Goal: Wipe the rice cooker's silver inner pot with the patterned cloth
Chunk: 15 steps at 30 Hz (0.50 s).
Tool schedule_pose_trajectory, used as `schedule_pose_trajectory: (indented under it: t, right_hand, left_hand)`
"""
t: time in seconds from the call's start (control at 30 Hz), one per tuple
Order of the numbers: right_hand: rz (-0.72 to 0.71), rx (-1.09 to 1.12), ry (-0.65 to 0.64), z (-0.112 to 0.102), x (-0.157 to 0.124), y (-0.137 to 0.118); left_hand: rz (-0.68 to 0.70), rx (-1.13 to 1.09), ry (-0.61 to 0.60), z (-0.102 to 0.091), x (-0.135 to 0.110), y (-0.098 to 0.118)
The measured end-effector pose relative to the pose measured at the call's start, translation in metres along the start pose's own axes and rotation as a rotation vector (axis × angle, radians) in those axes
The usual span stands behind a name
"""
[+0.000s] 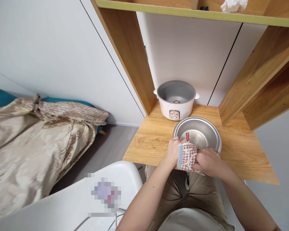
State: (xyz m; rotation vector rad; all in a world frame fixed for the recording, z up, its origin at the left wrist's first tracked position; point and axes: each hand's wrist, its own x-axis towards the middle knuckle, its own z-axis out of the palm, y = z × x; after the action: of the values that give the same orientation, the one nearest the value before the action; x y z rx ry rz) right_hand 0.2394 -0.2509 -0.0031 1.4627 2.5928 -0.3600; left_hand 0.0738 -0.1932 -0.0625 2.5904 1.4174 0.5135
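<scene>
A metal inner pot rests on the wooden table, near its front edge. My left hand and my right hand are both closed on a red-and-white patterned cloth with a red tag, pressed against the pot's near rim. Behind the pot stands a white rice cooker body, open and without its pot, at the back of the table.
Wooden shelf walls rise left and right of the table, with a shelf above holding something white. A bed with beige bedding lies at left. A white chair stands beside my legs.
</scene>
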Motion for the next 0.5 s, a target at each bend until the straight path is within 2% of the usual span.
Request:
schedule_pose_trajectory:
  t: [0.13, 0.3, 0.5]
  right_hand:
    - [-0.039, 0.006, 0.007, 0.001, -0.001, 0.005]
    - [-0.084, 0.013, -0.005, -0.001, -0.004, 0.015]
    - [-0.041, -0.004, -0.020, -0.003, -0.002, 0.009]
  left_hand:
    - [0.052, 0.003, -0.007, -0.003, 0.000, 0.000]
    - [0.113, -0.005, 0.055, 0.000, -0.003, -0.001]
    - [0.071, 0.002, 0.068, 0.005, -0.002, -0.002]
